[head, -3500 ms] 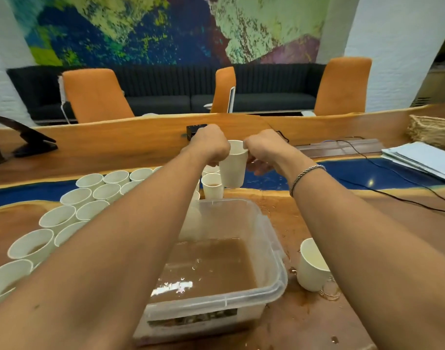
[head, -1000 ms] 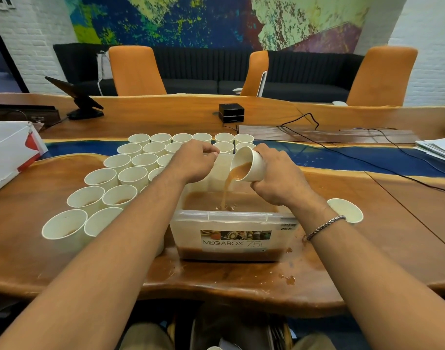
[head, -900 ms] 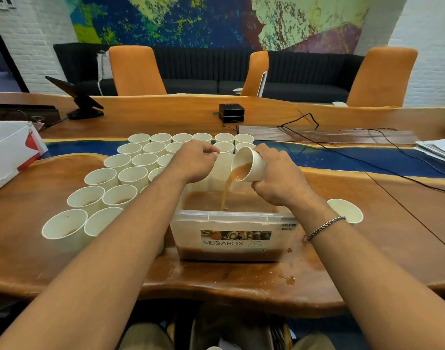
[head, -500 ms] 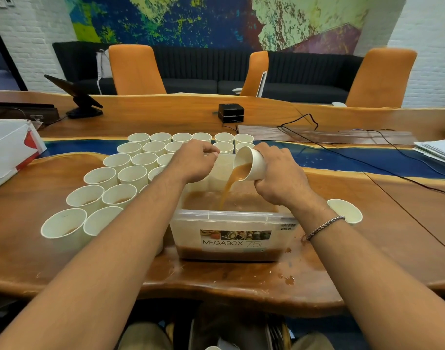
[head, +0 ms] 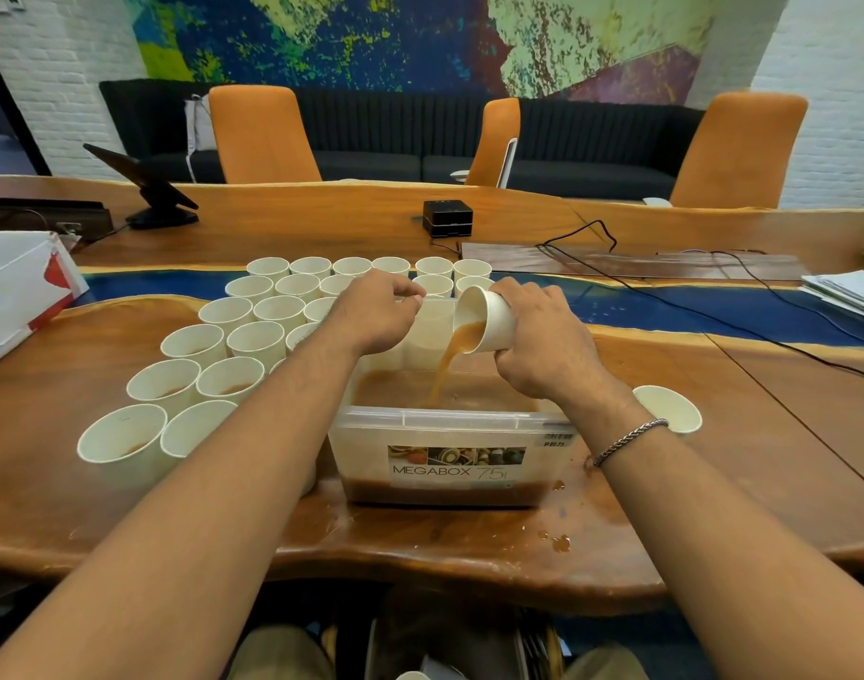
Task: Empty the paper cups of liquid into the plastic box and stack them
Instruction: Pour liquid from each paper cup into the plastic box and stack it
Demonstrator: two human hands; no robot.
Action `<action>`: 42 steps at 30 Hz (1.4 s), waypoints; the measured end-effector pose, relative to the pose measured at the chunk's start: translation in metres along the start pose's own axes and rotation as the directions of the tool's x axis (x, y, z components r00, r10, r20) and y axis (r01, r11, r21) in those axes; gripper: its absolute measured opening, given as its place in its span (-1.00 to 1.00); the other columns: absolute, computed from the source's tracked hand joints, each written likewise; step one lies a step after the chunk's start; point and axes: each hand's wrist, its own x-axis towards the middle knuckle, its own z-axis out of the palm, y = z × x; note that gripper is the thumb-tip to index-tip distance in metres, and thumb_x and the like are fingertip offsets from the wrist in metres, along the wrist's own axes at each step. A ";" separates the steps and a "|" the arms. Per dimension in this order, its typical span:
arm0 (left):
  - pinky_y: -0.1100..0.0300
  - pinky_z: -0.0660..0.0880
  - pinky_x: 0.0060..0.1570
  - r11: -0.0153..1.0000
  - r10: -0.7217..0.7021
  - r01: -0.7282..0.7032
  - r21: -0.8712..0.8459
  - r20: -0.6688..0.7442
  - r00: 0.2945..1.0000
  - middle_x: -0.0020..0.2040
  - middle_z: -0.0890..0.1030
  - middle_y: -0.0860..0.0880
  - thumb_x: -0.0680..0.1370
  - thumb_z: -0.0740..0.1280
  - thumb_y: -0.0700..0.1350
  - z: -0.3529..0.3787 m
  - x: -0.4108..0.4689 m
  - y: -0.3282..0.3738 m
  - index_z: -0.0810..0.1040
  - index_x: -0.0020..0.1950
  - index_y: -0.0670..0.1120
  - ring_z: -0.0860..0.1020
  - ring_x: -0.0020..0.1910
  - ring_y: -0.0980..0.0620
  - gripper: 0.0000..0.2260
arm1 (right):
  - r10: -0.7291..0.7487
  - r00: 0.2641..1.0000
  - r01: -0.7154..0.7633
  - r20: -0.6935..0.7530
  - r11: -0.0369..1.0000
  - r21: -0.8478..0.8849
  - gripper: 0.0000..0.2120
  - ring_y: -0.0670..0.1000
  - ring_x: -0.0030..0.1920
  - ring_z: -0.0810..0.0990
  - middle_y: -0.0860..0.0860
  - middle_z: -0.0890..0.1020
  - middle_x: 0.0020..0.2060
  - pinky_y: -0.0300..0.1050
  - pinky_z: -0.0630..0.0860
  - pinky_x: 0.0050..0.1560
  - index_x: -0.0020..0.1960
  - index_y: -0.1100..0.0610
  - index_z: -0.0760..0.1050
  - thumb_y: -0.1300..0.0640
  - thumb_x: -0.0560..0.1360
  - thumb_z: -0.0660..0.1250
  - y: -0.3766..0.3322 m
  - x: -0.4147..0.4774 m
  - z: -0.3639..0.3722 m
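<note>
Tilted white paper cup [head: 491,320], gripped by the right hand [head: 542,341], streams brown liquid [head: 442,373] into the clear plastic box [head: 449,420]. The left hand [head: 378,311] is curled, its hold unclear. Upright white cups [head: 258,338] crowd the left side of the wooden desk [head: 763,463].

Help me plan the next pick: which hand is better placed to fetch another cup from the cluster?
Left, probably. The left hand shows no cup and sits beside the cluster of cups, left of the plastic box. The right hand grips the tilted cup, mid-pour.
</note>
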 end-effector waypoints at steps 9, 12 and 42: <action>0.15 0.39 0.19 1.000 0.006 -0.006 0.009 0.000 1.000 0.30 0.61 0.01 0.65 0.26 -0.09 0.000 0.000 0.000 0.66 0.26 -0.02 0.52 0.30 0.01 -0.75 | -0.003 1.000 0.003 -0.008 1.000 -0.021 -0.29 0.05 0.29 0.34 -0.03 0.46 0.27 0.04 0.45 0.15 0.44 -0.07 0.25 0.14 0.41 0.52 0.000 -0.001 0.000; 0.13 0.40 0.23 1.000 0.008 -0.008 0.009 -0.001 1.000 0.29 0.62 0.01 0.65 0.26 -0.10 -0.001 0.000 -0.001 0.67 0.25 -0.02 0.52 0.30 0.02 -0.75 | -0.014 1.000 0.014 -0.011 0.999 -0.033 -0.31 0.05 0.28 0.34 -0.03 0.46 0.26 0.05 0.44 0.14 0.43 -0.07 0.26 0.15 0.41 0.51 0.000 0.000 0.001; 0.08 0.44 0.30 1.000 0.025 -0.025 0.003 0.005 1.000 0.30 0.61 0.01 0.65 0.27 -0.10 0.000 0.000 -0.003 0.67 0.26 -0.04 0.52 0.30 0.02 -0.74 | -0.091 0.990 0.076 -0.109 0.989 -0.129 -0.28 0.08 0.39 0.25 -0.02 0.41 0.37 0.08 0.40 0.24 0.46 -0.07 0.26 0.20 0.40 0.49 0.000 -0.002 -0.001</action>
